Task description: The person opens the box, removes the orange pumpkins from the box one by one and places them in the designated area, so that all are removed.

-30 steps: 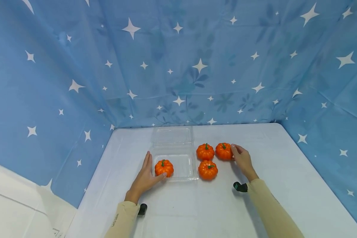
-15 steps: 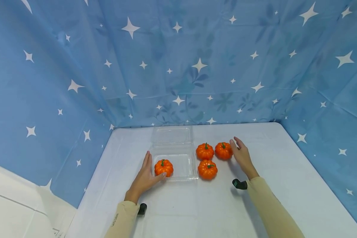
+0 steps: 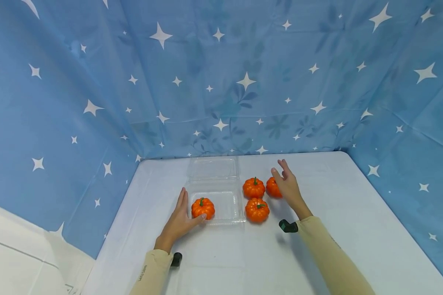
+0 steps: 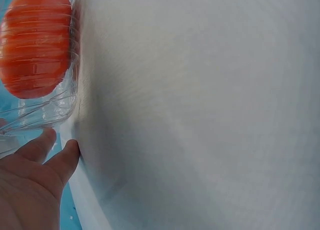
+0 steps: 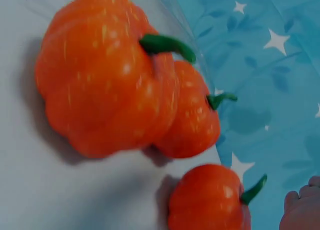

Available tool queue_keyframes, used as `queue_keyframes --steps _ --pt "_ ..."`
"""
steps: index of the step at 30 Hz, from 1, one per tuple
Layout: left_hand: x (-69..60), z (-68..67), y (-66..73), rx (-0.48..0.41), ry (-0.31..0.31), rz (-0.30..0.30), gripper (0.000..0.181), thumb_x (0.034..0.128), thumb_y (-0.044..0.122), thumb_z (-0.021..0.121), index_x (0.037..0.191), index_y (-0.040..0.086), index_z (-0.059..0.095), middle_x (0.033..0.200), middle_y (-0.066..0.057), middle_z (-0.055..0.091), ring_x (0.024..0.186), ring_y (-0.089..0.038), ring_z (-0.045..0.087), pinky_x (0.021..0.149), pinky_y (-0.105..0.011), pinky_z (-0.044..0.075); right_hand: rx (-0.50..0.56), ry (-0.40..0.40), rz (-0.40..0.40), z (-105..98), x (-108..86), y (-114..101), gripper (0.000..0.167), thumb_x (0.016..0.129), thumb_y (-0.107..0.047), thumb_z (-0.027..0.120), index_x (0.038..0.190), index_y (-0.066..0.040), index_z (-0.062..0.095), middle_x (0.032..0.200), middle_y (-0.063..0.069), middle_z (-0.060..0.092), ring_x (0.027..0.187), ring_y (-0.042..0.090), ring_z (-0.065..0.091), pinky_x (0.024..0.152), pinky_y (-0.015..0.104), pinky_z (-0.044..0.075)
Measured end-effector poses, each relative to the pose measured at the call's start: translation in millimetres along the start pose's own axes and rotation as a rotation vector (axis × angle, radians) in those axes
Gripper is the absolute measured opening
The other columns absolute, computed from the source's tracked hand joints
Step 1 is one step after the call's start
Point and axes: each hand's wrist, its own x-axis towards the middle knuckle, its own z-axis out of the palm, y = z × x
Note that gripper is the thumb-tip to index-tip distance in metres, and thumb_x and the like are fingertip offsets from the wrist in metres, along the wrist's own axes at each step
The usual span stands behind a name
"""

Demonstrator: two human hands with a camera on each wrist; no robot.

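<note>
My left hand point(image 3: 178, 221) lies along the left side of a clear plastic clamshell box point(image 3: 227, 207), fingers straight, thumb over its front edge. Inside the box, at the left, sits one orange toy pumpkin point(image 3: 203, 209) with a green stem; the left wrist view shows this pumpkin point(image 4: 36, 45) through the ridged wall. My right hand point(image 3: 288, 186) hovers, holding nothing, over the rear right pumpkin point(image 3: 273, 188) and partly hides it. Two more pumpkins stand right of the box, a rear one point(image 3: 254, 188) and a front one point(image 3: 257, 210). In the right wrist view the front pumpkin point(image 5: 100, 80) looms largest.
The box's lid point(image 3: 213, 168) is folded back flat behind it on the white table point(image 3: 221, 258). A blue star-patterned curtain point(image 3: 221, 82) hangs behind the table and along both sides. Each wrist carries a small dark camera mount, such as the right one point(image 3: 288, 226).
My right hand has left the rear right pumpkin's side, spread its fingers, and moved up and left above it. My left hand and the pumpkins have stayed in place.
</note>
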Motion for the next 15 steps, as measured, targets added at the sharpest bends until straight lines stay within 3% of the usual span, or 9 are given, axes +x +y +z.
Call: queue_keyframes --steps 10,15 --pt "-0.8 -0.9 1.1 -0.006 -0.001 -0.002 0.126 0.0898 0.066 0.077 0.171 0.002 0.004 0.180 -0.003 -0.010 0.163 -0.035 0.011 0.126 -0.061 0.023 0.020 -0.077 -0.076 34.0 -3.2 -18.8 0.069 0.113 -0.037 0.055 0.169 -0.007 0.031 0.179 0.013 0.010 0.160 0.041 0.023 0.126 0.054 0.024" --pt "-1.1 -0.8 0.7 -0.004 -0.004 -0.007 0.128 0.0894 0.067 0.077 0.171 0.003 0.002 0.180 -0.002 -0.010 0.163 -0.035 0.010 0.126 -0.060 0.022 0.002 -0.162 -0.091 49.8 -7.8 -27.3 0.071 0.112 -0.035 0.058 0.171 -0.009 0.027 0.180 0.011 0.002 0.161 0.039 0.019 0.126 0.056 0.024"
